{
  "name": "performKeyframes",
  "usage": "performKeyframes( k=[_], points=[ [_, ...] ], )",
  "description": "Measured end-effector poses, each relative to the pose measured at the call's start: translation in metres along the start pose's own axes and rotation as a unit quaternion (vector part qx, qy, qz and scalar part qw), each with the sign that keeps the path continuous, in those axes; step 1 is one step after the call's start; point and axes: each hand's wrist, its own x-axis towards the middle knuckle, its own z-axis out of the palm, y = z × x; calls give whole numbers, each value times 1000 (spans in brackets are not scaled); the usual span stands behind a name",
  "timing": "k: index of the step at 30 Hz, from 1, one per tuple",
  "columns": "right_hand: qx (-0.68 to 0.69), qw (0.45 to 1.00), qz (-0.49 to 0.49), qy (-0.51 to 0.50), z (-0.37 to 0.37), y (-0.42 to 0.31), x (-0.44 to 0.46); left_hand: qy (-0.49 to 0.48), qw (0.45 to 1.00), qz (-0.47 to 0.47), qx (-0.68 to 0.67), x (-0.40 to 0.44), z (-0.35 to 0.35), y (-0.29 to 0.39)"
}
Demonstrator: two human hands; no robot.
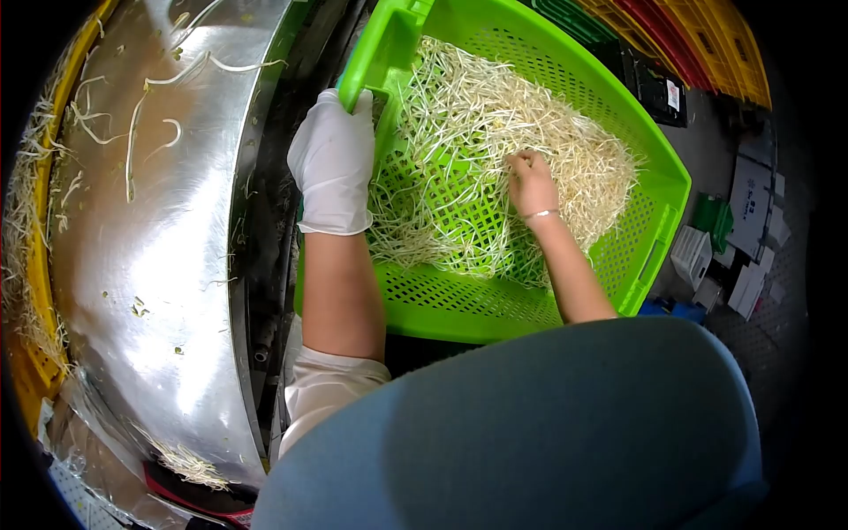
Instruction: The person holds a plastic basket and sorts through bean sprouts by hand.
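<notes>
A bright green perforated plastic basket [495, 322] holds a heap of white bean sprouts [565, 146], thickest toward the far and right side. My left hand [334, 163], in a white glove, is wrapped over the basket's left rim near its handle opening. Bare, with a thin band at the wrist, my right hand [533, 184] is among the sprouts near the basket's middle. Its fingers are curled together on some sprouts; the fingertips are partly hidden. Between the hands, the green mesh bottom shows through a thinner layer.
On the left stands a shiny metal surface [168, 256] with scattered sprouts. A yellow crate edge [40, 221] with sprouts lies beyond it. Stacked yellow crates [720, 44] stand at the upper right, with cartons [751, 208] on the floor below. My blue-grey clothing [548, 424] covers the foreground.
</notes>
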Motion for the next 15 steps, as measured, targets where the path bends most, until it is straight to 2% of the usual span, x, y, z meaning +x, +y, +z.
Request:
performKeyframes(
  k=[1, 5, 9, 11, 13, 15],
  points=[
    [-31, 997, -54, 47, 5, 4, 3, -1, 1000, 2, 3, 0, 0, -1],
    [-28, 997, -52, 43, 11, 19, -15, -2, 1000, -5, -1, -1, -1, -1],
    [-16, 997, -42, -68, -5, 18, -34, -7, 1000, -5, -8, -1, -1, 0],
    [6, 998, -13, -55, -7, 14, -28, -8, 1000, -8, -7, -1, -2, 1],
    [20, 999, -22, 44, -3, 10, -15, 0, 1000, -2, 0, -1, -1, 0],
    [-1, 998, -30, 56, 7, 7, -3, 1, 1000, 0, 6, -1, 0, -1]
  ],
)
